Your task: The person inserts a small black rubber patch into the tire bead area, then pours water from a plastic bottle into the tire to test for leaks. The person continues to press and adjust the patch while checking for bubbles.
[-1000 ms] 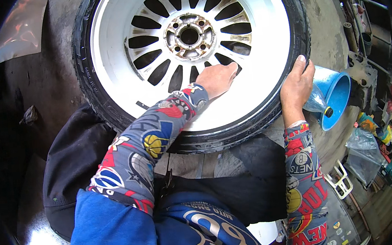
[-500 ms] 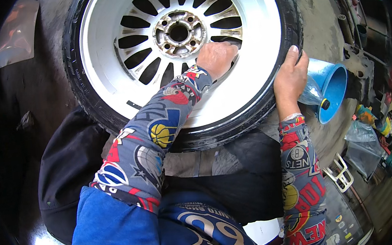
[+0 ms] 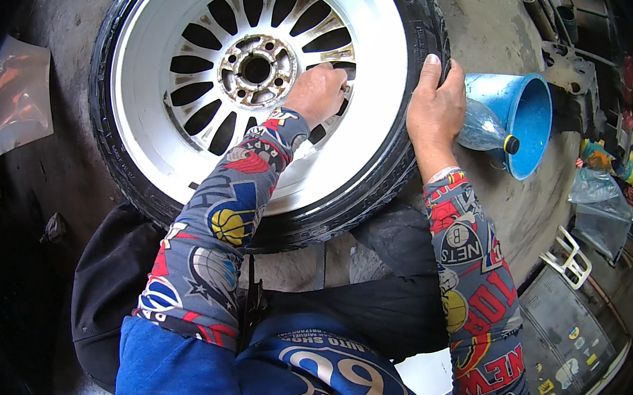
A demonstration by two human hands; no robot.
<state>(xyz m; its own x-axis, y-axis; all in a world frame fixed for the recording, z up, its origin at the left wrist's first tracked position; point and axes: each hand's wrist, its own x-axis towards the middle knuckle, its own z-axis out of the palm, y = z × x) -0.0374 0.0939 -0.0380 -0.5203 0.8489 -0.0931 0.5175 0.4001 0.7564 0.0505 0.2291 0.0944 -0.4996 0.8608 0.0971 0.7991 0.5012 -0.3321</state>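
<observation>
A silver alloy wheel (image 3: 372,114) with a black tire (image 3: 116,153) around it fills the upper middle, its inner side facing me. Brown grime marks the spokes and the hub (image 3: 287,86). My left hand (image 3: 317,94) reaches into the rim, closed in a fist against the spokes right of the hub. What its fingers hold, if anything, is hidden. On the tire's right edge my right hand (image 3: 437,116) has a grip, thumb up near the sidewall and the fingers partly hidden around the tread.
Right of my right hand, a clear plastic bottle (image 3: 482,127) with a dark cap lies against a blue bucket (image 3: 532,125) tipped on its side. Metal parts (image 3: 574,66) and plastic bags (image 3: 598,197) clutter the far right. A translucent sheet (image 3: 14,101) lies at the upper left.
The wheel has shifted left relative to the blue bucket, and both hands have moved left with it. The left hand stays closed at the spokes; the right keeps its grip on the tire.
</observation>
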